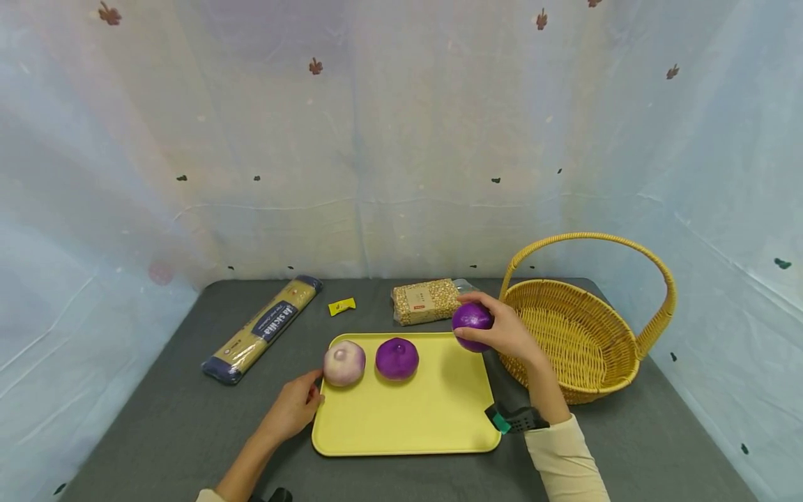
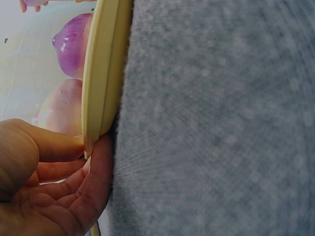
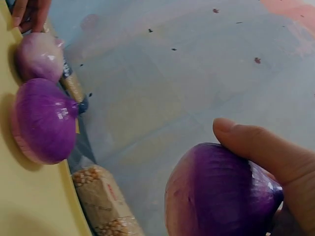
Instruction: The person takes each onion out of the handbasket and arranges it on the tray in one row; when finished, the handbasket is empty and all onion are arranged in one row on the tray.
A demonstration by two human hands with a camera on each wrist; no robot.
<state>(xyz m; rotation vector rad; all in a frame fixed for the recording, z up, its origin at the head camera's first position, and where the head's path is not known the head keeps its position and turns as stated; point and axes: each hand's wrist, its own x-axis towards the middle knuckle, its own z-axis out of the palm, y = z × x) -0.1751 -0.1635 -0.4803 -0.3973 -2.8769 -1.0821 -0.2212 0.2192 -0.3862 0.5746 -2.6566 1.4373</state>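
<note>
The right hand (image 1: 502, 335) grips a purple onion (image 1: 472, 322) above the yellow tray's (image 1: 408, 425) far right corner, beside the basket (image 1: 577, 341). The left hand (image 1: 291, 411), fingers curled, pinches the tray's near-left edge; steadying the tray looks wise while the onion hangs there.

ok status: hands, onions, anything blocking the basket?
Right hand grips purple onion above tray corner. Left hand holds tray edge. Two onions on tray. Basket beside, path looks clear.
</note>
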